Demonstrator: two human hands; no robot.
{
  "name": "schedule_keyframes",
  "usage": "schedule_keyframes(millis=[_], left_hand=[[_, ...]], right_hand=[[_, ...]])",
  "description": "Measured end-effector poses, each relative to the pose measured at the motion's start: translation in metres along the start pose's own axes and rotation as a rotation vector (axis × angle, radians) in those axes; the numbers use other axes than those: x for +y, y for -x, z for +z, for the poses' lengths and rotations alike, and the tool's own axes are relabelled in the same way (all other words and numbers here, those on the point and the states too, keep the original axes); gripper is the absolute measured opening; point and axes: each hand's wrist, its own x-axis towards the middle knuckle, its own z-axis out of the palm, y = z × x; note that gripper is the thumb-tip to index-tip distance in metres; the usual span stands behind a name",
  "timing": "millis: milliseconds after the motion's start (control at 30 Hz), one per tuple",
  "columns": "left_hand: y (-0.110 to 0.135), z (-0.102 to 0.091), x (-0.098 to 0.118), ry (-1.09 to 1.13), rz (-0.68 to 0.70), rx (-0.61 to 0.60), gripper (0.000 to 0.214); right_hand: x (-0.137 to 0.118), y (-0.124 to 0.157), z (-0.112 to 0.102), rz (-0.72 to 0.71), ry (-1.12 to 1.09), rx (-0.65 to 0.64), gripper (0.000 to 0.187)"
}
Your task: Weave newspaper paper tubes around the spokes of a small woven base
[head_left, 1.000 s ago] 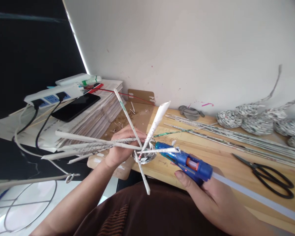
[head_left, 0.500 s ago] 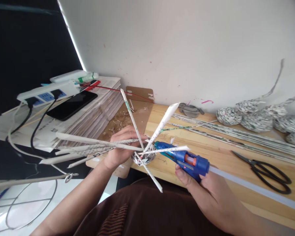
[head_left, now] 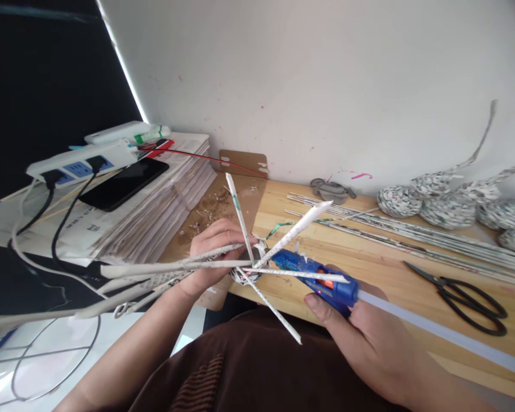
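A single head-worn camera looks forward and down over the near edge of the wooden table toward the white wall behind it. It is slightly rolled, so the table slopes down to the right. It sits close: the left hand on the paper-tube weave and the right hand on the glue gun fill the lower middle at that edge.

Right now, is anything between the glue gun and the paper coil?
Nothing visible. The glue gun in the right hand points at the paper coil in the left hand; one paper stick crosses over the gun.
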Motion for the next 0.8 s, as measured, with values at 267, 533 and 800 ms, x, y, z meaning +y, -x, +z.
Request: schedule_keyframes(millis=[267,533,800], left_hand=[[0.000,0.000,-0.002,-0.103,0.003,-0.003,0.019],[-0.002,-0.014,-0.013,-0.066,-0.074,0.176,0.010],[-0.030,-0.029,-0.026,0.025,-0.317,0.522,0.013]], right_hand=[[-0.007,0.002,-0.005,-0.076,0.185,-0.046,0.014],[0.014,-0.010,0.002,0.117,-0.177,0.020,0.032],[0.047,-0.081,0.059,0.612,-0.927,-0.114,0.057]])
